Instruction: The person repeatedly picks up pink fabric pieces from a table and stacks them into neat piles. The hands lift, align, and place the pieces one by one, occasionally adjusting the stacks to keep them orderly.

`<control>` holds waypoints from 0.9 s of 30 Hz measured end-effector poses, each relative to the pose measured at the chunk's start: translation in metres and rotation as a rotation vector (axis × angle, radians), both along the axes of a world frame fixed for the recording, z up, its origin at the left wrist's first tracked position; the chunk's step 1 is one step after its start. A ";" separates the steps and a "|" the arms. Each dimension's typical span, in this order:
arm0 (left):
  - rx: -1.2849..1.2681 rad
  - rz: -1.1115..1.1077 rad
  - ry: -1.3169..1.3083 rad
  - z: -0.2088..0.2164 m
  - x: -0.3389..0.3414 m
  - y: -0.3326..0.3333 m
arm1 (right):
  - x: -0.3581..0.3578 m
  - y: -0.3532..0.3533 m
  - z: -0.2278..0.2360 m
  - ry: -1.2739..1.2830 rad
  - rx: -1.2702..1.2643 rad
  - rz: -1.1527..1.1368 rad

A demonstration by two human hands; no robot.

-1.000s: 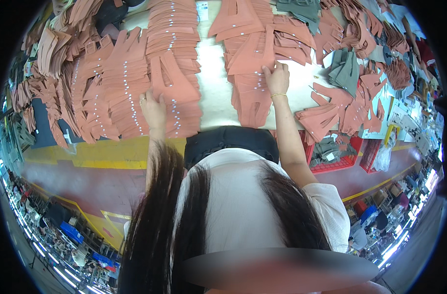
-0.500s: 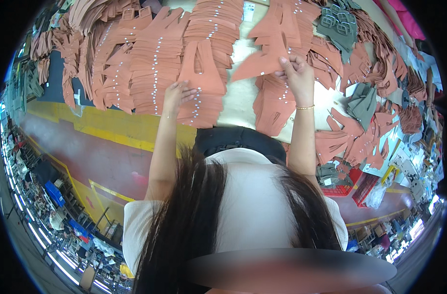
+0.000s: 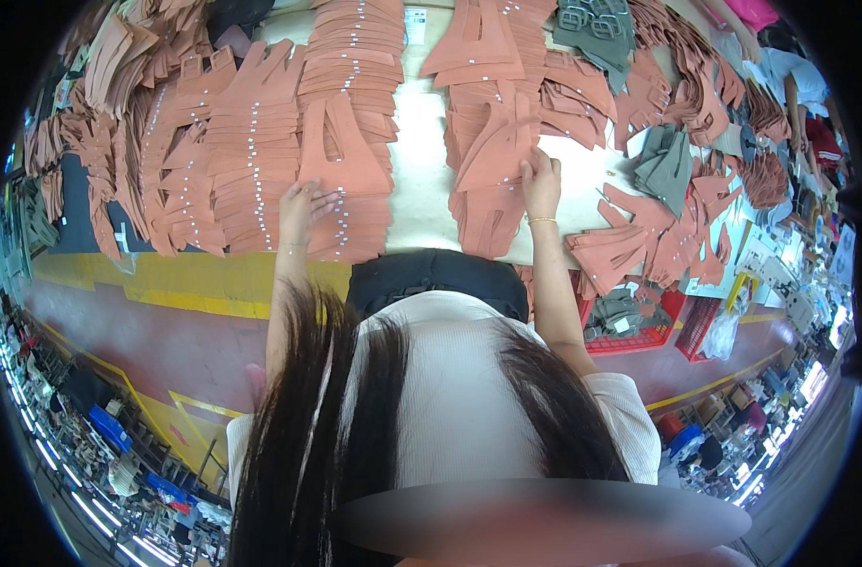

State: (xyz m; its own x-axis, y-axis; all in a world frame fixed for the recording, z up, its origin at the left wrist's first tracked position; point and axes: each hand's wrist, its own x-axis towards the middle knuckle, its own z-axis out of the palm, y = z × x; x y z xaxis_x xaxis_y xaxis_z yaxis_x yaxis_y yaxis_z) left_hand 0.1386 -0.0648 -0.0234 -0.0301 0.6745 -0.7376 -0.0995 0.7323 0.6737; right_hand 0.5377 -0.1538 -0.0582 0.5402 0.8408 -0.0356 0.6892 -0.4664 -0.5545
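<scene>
On the table, flat orange-brown, leather-like cut pieces lie in overlapping rows with small white marks. My left hand (image 3: 303,210) rests at the lower left edge of a slotted piece (image 3: 360,163) on top of one row. Its fingers are stretched out over the row's edge, apart from one another. On the row to the right lies another slotted piece (image 3: 492,156), its point toward the lower left. My right hand (image 3: 542,184), with a thin bracelet at the wrist, pinches this piece's right edge between thumb and fingers. Below it, more of the same row (image 3: 486,222) shows.
A pale strip of table (image 3: 418,161) separates the two rows. Grey-green pieces (image 3: 665,170) lie among orange ones to the right. A red crate (image 3: 653,333) with grey-green pieces stands below the table's right side. Another person's arm (image 3: 793,104) shows at the far right.
My right hand has come down and toward me with its piece, which now lies on the right row. My left hand stays by its row; the whole view has shifted slightly.
</scene>
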 end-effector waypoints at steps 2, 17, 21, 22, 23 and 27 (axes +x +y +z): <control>-0.007 0.013 -0.001 -0.001 0.001 -0.001 | -0.003 0.000 -0.006 -0.082 0.076 -0.029; -0.007 0.248 -0.167 -0.004 0.014 -0.018 | -0.049 0.073 0.183 1.162 0.171 0.241; -0.064 0.341 -0.226 -0.004 0.015 -0.023 | -0.099 0.087 0.176 1.580 0.224 0.249; -0.060 0.351 -0.241 -0.004 0.015 -0.024 | -0.115 0.089 0.161 1.692 0.230 0.286; -0.055 0.357 -0.256 -0.004 0.015 -0.026 | -0.131 0.092 0.143 1.702 0.145 0.251; -0.033 0.389 -0.326 -0.006 0.015 -0.028 | -0.185 0.087 0.064 1.607 -0.083 0.133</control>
